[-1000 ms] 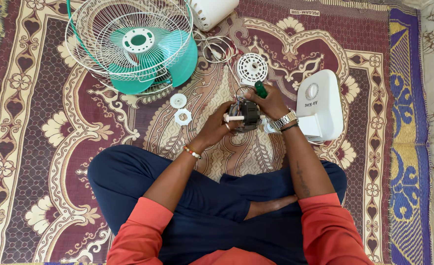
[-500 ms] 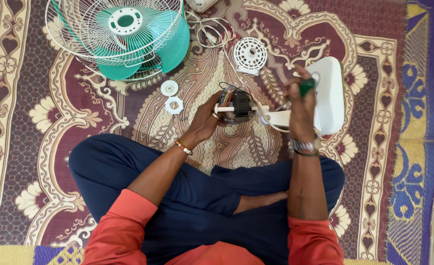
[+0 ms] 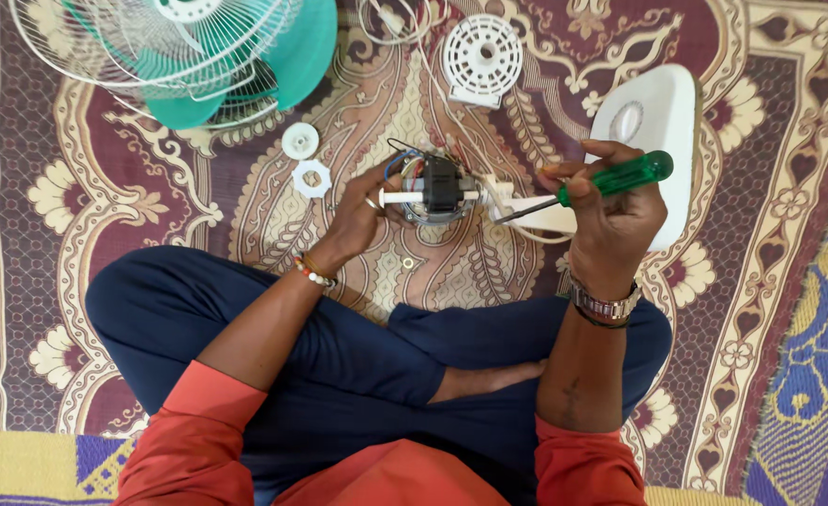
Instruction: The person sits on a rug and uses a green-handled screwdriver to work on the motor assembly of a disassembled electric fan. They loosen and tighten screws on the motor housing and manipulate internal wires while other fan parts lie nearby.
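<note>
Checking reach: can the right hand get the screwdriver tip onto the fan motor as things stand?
Probably yes. The right hand grips the green screwdriver, its tip aimed at the motor, which the left hand holds above the mat. Only white wires and a white bracket lie between; nothing appears to block the path.

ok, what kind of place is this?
Probably a home floor used as a makeshift repair spot, not a workshop: the person sits cross-legged on a patterned woven mat, with fan parts spread around, a wire guard with teal blades and a white housing.
</note>
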